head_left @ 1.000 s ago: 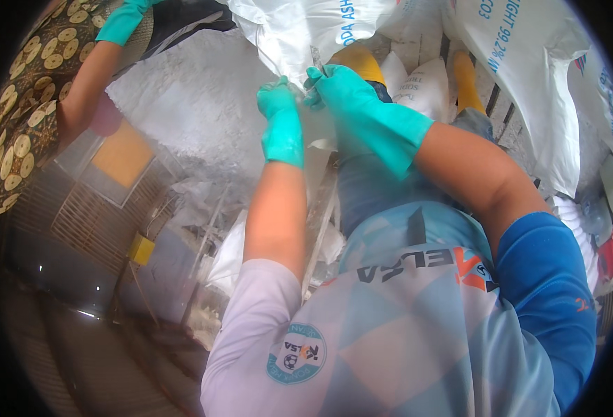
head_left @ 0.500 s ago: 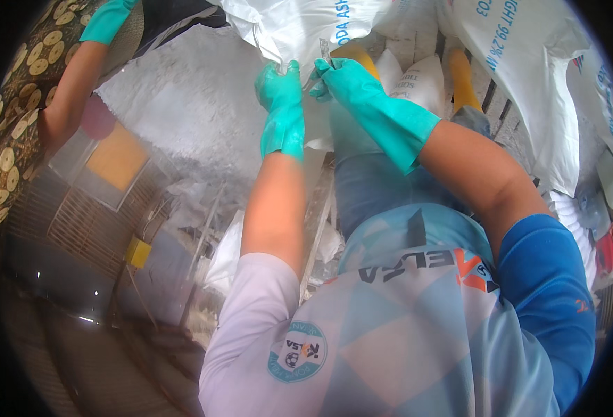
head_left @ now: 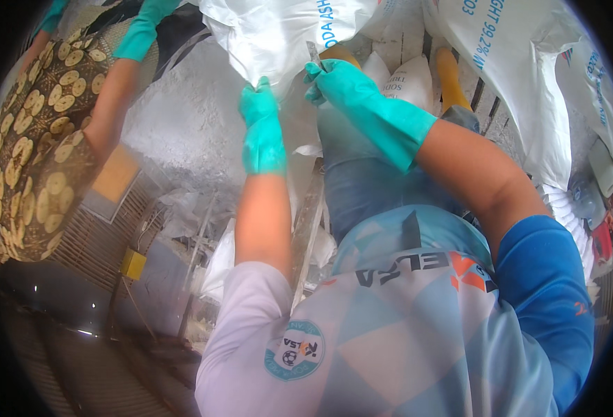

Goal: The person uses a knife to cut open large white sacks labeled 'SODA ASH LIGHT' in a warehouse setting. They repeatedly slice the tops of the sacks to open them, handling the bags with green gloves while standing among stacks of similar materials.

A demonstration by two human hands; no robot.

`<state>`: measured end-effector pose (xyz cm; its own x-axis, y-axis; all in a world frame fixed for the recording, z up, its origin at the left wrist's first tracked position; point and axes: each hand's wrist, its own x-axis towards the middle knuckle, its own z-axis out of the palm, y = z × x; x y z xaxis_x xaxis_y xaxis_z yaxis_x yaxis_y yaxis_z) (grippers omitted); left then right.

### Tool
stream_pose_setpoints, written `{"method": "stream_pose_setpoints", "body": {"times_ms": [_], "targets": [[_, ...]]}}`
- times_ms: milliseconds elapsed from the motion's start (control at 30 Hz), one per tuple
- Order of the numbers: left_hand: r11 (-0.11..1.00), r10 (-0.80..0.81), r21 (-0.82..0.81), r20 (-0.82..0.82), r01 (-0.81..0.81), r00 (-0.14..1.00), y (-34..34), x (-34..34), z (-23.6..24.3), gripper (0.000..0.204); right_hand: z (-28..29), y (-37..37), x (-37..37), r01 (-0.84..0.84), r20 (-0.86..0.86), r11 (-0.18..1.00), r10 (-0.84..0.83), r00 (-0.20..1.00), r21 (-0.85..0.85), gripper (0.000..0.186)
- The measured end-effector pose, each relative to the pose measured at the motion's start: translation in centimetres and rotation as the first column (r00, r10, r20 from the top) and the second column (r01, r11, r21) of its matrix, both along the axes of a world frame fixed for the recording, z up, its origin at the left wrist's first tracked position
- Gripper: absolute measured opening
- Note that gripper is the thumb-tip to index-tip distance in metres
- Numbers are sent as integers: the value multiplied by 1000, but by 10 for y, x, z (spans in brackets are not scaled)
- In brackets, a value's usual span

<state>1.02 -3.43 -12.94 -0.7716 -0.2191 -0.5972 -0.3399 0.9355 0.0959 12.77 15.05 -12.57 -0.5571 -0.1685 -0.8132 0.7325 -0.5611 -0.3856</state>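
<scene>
White, thin, probably light, soft and slippery: pinching the sack [head_left: 278, 35] by its lower corner in the left hand [head_left: 258, 110], with fingers closed, beside the powder heap [head_left: 181, 118]. Gripping a grey strip [head_left: 312, 51], too blurred to identify, in the curled right hand [head_left: 342, 81]. Best held by gathered folds.

A dusty slatted floor [head_left: 487, 99] bears 2 white sacks [head_left: 412, 85] and 2 yellow boots [head_left: 451, 80].
</scene>
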Motion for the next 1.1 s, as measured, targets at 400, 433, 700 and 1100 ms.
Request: {"method": "stream_pose_setpoints", "body": {"times_ms": [400, 433, 700, 1100], "targets": [[633, 254, 703, 206, -324, 945, 0, -73, 126, 44, 70, -41, -39, 365, -29, 785, -436, 899, -500, 32], [627, 249, 709, 211, -324, 945, -3, -75, 126, 44, 69, -41, -45, 355, -61, 791, -441, 896, -498, 31], [969, -246, -5, 144, 249, 959, 44, -52, 175, 68, 62, -47, -63, 352, -78, 842, -417, 906, -409, 30], [990, 16, 137, 136, -35, 991, 32, -21, 161, 67, 92, -44, -11, -139, -195, 983, 115, 974, -116, 47]]}}
